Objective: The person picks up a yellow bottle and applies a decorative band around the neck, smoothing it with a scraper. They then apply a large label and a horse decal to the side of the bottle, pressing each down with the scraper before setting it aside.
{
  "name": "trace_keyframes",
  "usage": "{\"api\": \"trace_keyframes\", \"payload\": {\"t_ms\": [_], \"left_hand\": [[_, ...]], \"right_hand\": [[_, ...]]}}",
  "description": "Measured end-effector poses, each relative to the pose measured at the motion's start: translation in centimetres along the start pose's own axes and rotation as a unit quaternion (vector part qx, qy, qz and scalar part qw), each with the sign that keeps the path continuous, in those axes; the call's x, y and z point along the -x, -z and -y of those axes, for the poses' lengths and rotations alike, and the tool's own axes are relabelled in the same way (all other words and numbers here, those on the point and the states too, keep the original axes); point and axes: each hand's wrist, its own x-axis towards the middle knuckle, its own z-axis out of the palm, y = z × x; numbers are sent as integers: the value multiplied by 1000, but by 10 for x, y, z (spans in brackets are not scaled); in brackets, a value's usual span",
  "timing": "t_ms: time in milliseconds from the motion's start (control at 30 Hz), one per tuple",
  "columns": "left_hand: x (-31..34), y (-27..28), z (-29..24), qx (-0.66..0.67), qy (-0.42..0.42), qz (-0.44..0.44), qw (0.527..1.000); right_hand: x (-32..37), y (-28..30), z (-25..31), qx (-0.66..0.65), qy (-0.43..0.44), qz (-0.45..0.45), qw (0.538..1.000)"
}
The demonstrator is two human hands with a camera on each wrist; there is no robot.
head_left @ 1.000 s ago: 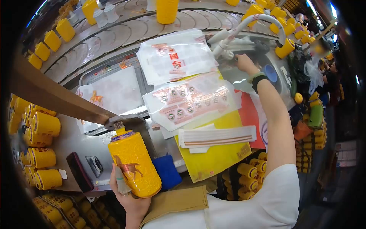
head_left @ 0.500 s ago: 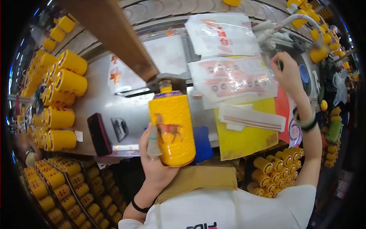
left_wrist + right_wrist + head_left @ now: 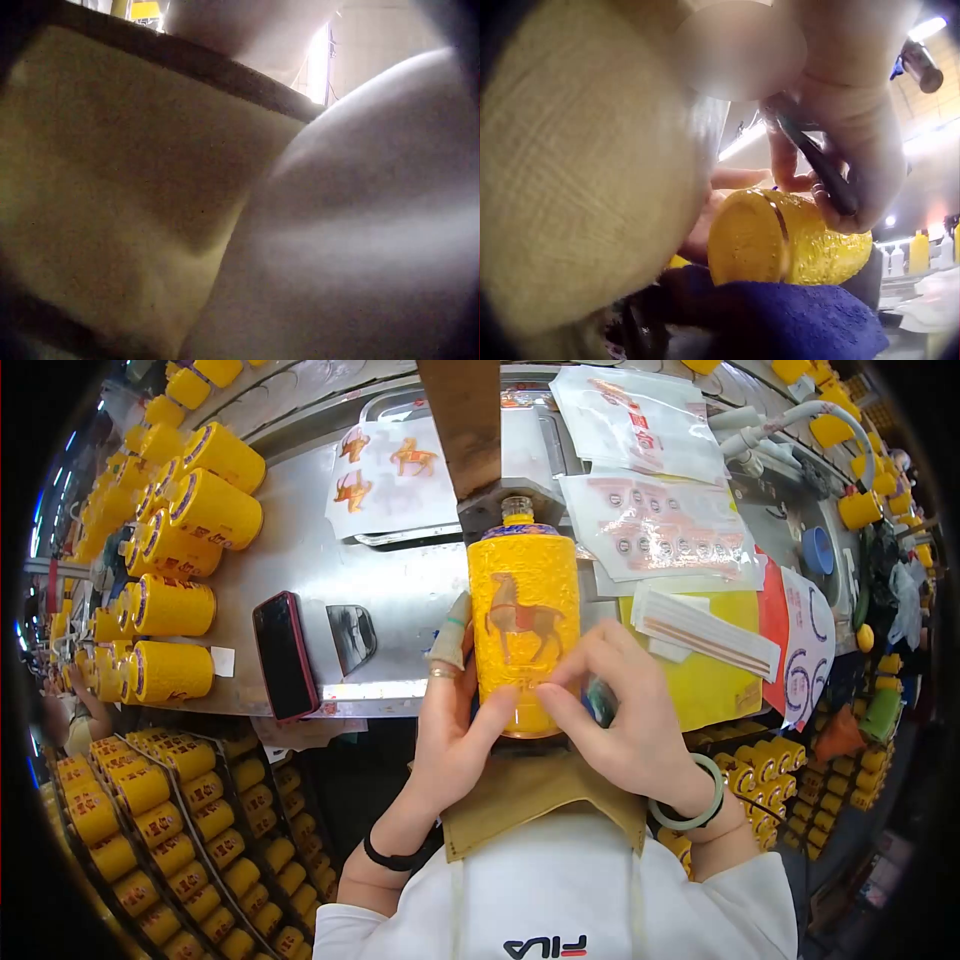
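A yellow textured bottle (image 3: 495,670) with a brown horse decal (image 3: 525,620) lies with its clear neck at a metal bracket (image 3: 510,500) on a wooden beam. My left hand (image 3: 440,750) grips its left side, the thumb on the lower front; a pale finger cot (image 3: 449,643) covers one finger. The thumb and forefinger of my right hand (image 3: 630,715) come together at the bottle's lower front, below the horse. In the right wrist view, my other right fingers hold a slim dark tool (image 3: 814,154); its kind is unclear. A blue cloth (image 3: 810,311) lies beneath the bottle.
Decal sheets (image 3: 395,470) lie behind left, with more printed sheets (image 3: 665,530) and paper strips (image 3: 705,635) to the right. A phone (image 3: 285,655) and several yellow bottles (image 3: 175,670) are left. The faucet (image 3: 800,420) stands at the back right.
My right hand has come from the sink area at the right to the bottle's front, carrying the dark tool. My left thumb has moved onto the front. The head view has swung left.
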Motion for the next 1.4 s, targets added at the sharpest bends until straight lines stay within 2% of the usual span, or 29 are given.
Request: {"api": "trace_keyframes", "payload": {"t_ms": [67,133,167,233,367,467,1000,1067,1167,1233,1400], "left_hand": [[-3,-4,-1,-25,10,-10,1000],[-5,-3,1,-5,-9,4,1000],[-5,-2,2,-3,-9,3,1000],[-4,1,2,11,-5,16,1000],[-3,1,3,-3,-4,9,1000],[-3,3,4,-10,-9,11,1000],[-2,8,3,24,12,17,999],[-2,8,1,46,21,14,999],[-1,7,1,82,33,9,996],[0,10,4,30,17,27,999],[1,9,7,7,5,31,999]], "right_hand": [[4,-3,-1,10,3,-11,1000],[8,-5,-1,-21,-68,-25,997],[8,-5,-3,-18,-70,-24,997],[10,-8,-9,-175,-150,-30,973],[14,-9,-21,-215,-177,-10,960],[15,-13,-26,-251,-180,-14,951],[15,-13,-25,-250,-199,-14,947],[13,-9,-23,-310,-232,-8,922],[13,-8,-21,-288,-223,-8,931],[14,-12,-25,-290,-215,-11,933],[14,-15,-26,-247,-178,-21,952]]}}
